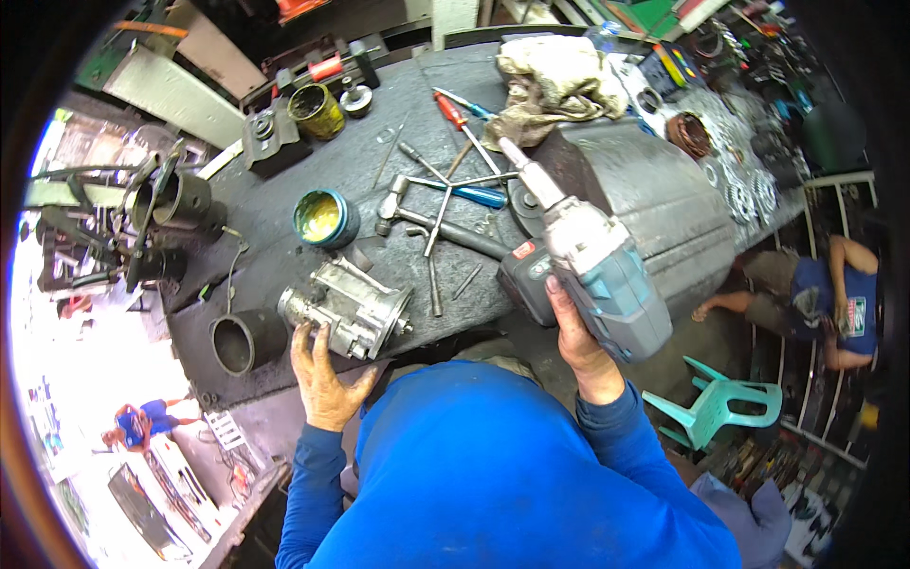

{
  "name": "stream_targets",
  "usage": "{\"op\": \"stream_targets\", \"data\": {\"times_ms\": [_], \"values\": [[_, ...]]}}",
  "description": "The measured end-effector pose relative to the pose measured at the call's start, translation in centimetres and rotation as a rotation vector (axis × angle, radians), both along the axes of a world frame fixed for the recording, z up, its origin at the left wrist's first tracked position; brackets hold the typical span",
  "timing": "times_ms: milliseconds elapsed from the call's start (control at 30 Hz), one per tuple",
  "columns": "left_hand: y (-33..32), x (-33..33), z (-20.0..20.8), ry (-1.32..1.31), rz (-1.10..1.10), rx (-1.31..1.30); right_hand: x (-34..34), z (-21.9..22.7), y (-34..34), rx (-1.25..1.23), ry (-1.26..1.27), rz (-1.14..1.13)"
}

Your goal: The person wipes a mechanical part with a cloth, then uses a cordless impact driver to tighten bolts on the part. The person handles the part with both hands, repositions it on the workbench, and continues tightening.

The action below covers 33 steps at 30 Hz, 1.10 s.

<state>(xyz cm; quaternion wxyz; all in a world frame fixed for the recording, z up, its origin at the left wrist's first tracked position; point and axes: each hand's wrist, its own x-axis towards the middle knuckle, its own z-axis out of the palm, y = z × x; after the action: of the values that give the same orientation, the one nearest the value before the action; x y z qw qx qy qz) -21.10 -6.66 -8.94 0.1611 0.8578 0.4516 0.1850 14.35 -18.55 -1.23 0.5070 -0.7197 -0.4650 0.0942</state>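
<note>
My right hand [585, 353] is wrapped round the grip of a grey-and-teal cordless impact wrench [607, 275]; its socket points up and away over the bench. My left hand [329, 391] has its fingers apart, the tips against the near side of a silver cast-metal housing [365, 303] lying on the dark bench [275, 218]. Behind the housing stands a round tub of yellowish grease [322, 218]. A hammer [445, 224], a cross-shaped lug wrench [438, 213] and a blue-handled screwdriver [474, 195] lie between the housing and the wrench.
A dark cylinder [245, 341] sits at the bench's left edge. A dirty rag [559, 81], a large grey casing [645, 194] and loose metal parts [744, 180] crowd the right. One person [834, 303] sits near a green chair [716, 403]; another [142, 422] is far left.
</note>
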Motion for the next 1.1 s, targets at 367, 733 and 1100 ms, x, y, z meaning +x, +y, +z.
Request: {"op": "stream_targets", "data": {"times_ms": [367,733,1100], "values": [[-0.3,1.6,-1.3,0.078,0.004,0.088,0.4,-3.8,-1.1,-0.045,-0.271,-0.139],[1.0,0.2,-0.5,-0.038,-0.291,0.091,-8.9,-2.8,-7.2,-0.463,-0.042,0.036],[2.5,2.9,-1.5,0.133,-0.350,0.128,-8.8,-11.5,10.4,-0.572,0.065,0.719]]}}
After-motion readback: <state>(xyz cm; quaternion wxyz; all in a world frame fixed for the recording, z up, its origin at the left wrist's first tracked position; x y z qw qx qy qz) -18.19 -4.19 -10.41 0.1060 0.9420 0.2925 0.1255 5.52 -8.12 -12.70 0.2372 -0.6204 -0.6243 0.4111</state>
